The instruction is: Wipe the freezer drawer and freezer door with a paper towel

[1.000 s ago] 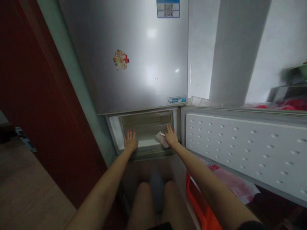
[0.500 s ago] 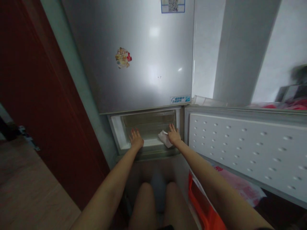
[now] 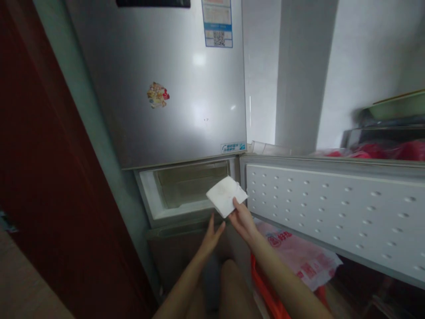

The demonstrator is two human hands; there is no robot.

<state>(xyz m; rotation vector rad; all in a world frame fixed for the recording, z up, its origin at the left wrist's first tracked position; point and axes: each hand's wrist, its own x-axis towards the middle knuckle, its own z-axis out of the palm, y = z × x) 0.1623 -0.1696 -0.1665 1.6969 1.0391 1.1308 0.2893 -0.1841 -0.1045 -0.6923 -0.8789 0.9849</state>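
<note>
In my right hand [image 3: 242, 219] is a folded white cloth or paper towel [image 3: 225, 195], pinched at its lower right corner with the thumb on top. It is held up in front of the open fridge compartment [image 3: 191, 186], which has a drawer front inside. My left hand [image 3: 211, 237] is just below and left of the white square, fingers apart, holding nothing. The compartment's door [image 3: 318, 195], white and dimpled inside, stands swung out to the right.
Above is the closed silver upper door [image 3: 186, 119] with stickers. A dark red wooden door [image 3: 49, 177] stands on the left. Below the open door are a pink-and-white plastic bag [image 3: 299, 252] and an orange container [image 3: 265, 283]. Red items [image 3: 381, 150] lie behind it.
Both hands have come out of the compartment toward me. The white cloth or paper, crumpled under my right hand before, is now lifted and flat. The camera view has shifted right and up.
</note>
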